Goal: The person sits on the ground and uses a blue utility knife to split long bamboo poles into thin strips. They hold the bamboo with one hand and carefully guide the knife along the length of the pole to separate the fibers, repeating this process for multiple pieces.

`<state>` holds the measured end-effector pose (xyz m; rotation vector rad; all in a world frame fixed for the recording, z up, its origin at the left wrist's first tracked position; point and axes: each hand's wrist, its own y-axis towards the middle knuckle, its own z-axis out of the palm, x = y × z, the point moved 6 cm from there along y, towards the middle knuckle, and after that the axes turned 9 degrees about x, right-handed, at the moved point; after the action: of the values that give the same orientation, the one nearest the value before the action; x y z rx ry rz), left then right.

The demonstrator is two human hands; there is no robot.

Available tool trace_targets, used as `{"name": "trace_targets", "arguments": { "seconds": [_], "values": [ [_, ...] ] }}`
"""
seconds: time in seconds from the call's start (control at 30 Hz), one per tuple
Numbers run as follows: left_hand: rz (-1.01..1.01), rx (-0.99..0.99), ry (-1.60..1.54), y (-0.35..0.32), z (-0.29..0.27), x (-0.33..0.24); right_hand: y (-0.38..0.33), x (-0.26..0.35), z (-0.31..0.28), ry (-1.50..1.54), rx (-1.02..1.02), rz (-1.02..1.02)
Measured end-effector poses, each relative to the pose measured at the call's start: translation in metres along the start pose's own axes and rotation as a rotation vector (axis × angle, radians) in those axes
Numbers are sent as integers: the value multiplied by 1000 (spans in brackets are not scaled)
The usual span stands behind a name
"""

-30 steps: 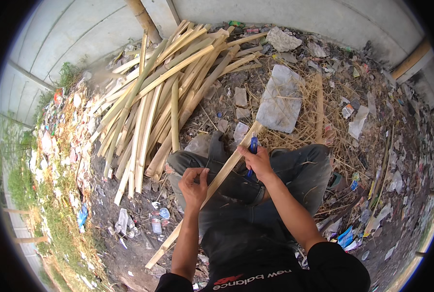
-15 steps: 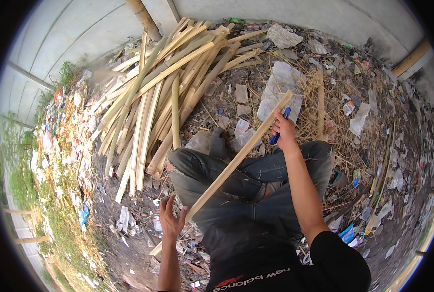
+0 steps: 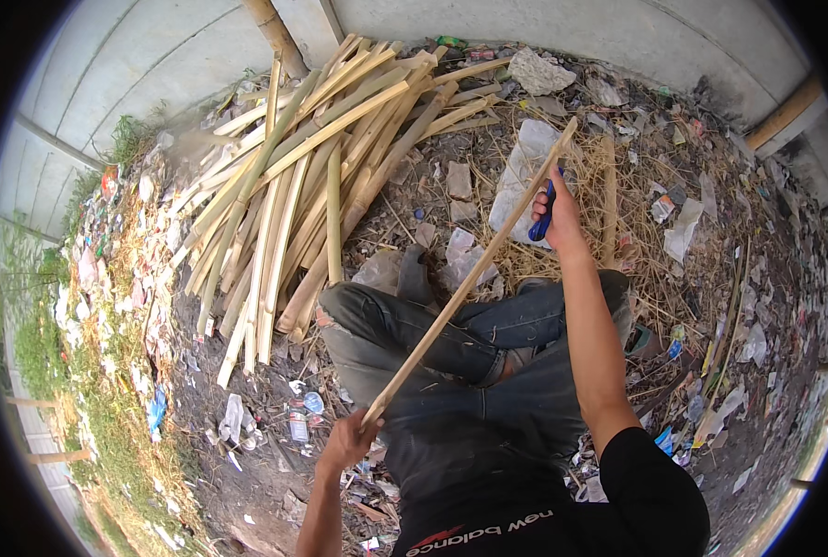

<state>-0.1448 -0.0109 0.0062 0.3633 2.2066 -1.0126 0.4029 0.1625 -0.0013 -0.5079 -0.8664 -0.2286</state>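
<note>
At the far left, a strip of grass and scattered litter (image 3: 108, 306) runs along the ground. Beside it lies a pile of split bamboo slats (image 3: 312, 176), fanned out toward a grey wall (image 3: 618, 28). The left hand (image 3: 347, 444) is closed around the lower end of a long bamboo strip (image 3: 465, 278), which slants up across the person's jeans (image 3: 451, 343). The right hand (image 3: 555, 212), well apart from the left, grips a blue-handled knife (image 3: 542, 215) against the strip's upper part. Dry straw (image 3: 637, 269) and a white plastic sack (image 3: 523, 176) lie beyond.
</note>
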Motion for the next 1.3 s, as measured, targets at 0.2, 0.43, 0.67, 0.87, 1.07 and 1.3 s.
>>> {"name": "trace_targets", "arguments": {
  "seconds": [0.2,0.43,0.67,0.87,1.07,1.3],
  "values": [
    [195,-49,-139,60,15,-102,-80,-47,40,-827,178,-177],
    [228,-246,132,117,26,-146,-172,-68,61,-1281,426,-268],
    [194,-139,113,134,40,-164,-194,-85,54,-1503,507,-78],
    [199,-83,124,125,29,-159,-185,-75,67,-1637,579,-197],
    [172,-28,111,75,19,-153,-86,-18,-6,-1670,165,-48],
    [179,9,83,23,17,-120,-54,30,-37,-1862,157,-120]
  ]
}}
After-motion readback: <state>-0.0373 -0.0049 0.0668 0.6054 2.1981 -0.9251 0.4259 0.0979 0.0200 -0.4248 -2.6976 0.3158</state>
